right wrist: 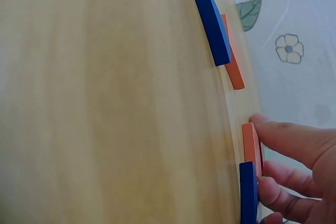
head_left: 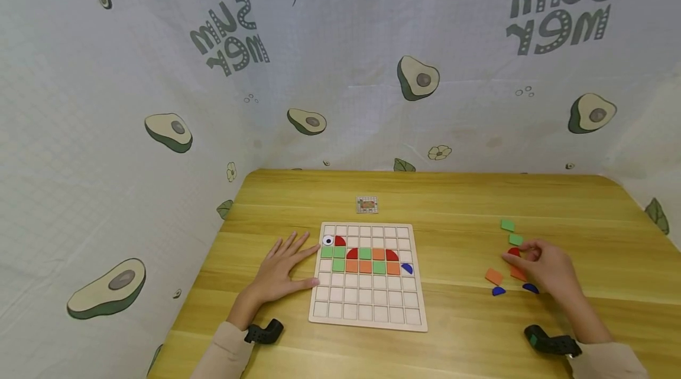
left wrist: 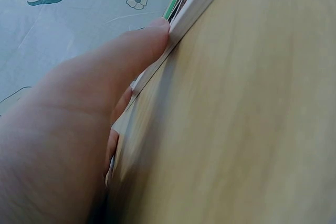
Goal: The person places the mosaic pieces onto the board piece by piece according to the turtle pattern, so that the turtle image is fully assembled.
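Note:
A square wooden grid board (head_left: pixel 367 311) holds flat coloured pieces: green and orange squares, red quarter-rounds, a white eye piece (head_left: pixel 328 241) and a blue half-round (head_left: pixel 407 268). My left hand (head_left: pixel 278 272) lies spread on the table, its thumb and forefinger touching the board's left edge. Over the loose pieces to the right, my right hand (head_left: pixel 548 266) pinches a red rounded piece (head_left: pixel 514 252) between thumb and fingers. Below it lies an orange square (head_left: pixel 518 274), partly covered by the hand. In the right wrist view, a blue piece (right wrist: pixel 248 192) stands before that orange one.
A small picture card (head_left: pixel 367 204) lies behind the board. Around the right hand are two green squares (head_left: pixel 508 225), another orange square (head_left: pixel 493 276) and two blue half-rounds (head_left: pixel 498 291). A printed cloth (head_left: pixel 362 83) hangs behind the wooden table (head_left: pixel 457 343).

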Demonstrator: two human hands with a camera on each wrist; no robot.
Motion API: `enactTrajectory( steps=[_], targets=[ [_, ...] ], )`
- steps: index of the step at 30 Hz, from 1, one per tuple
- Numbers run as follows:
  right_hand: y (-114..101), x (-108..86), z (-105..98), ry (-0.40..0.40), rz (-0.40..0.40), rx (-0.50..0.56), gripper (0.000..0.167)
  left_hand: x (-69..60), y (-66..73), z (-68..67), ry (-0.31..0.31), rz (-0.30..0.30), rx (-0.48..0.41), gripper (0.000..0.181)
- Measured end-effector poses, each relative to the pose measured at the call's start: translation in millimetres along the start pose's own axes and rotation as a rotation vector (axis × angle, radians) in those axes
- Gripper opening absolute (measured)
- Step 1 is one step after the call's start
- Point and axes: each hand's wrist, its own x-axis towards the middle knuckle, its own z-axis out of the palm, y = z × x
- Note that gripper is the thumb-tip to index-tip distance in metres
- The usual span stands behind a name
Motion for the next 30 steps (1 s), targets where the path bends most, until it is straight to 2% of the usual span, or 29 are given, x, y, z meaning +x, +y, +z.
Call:
enactTrajectory(
  steps=[10, 17, 22, 30],
  targets=[
    [1.7, -2.6, 0.0, 0.006, -0.061, 0.020, 0.043, 0.2, -0.3, 0.0, -0.008, -0.005, 0.000, 0.079],
    [3.6, -1.3, -4.5, -0.041, -0.077, 0.037, 0.036, -0.3, 0.9, -0.4, -0.006, -0.006, -0.012, 0.079],
    [3.4, -2.8, -7.8, -0.058, -0.074, 0.058, 0.038, -0.1, 0.1, 0.5, -0.002, -0.004, -0.013, 0.079],
    [6.9, -3.3, -6.0, -0.035, -0.101, 0.052, 0.034, 0.0, -0.5, 1.4, -0.001, -0.003, -0.010, 0.079]
  ],
)
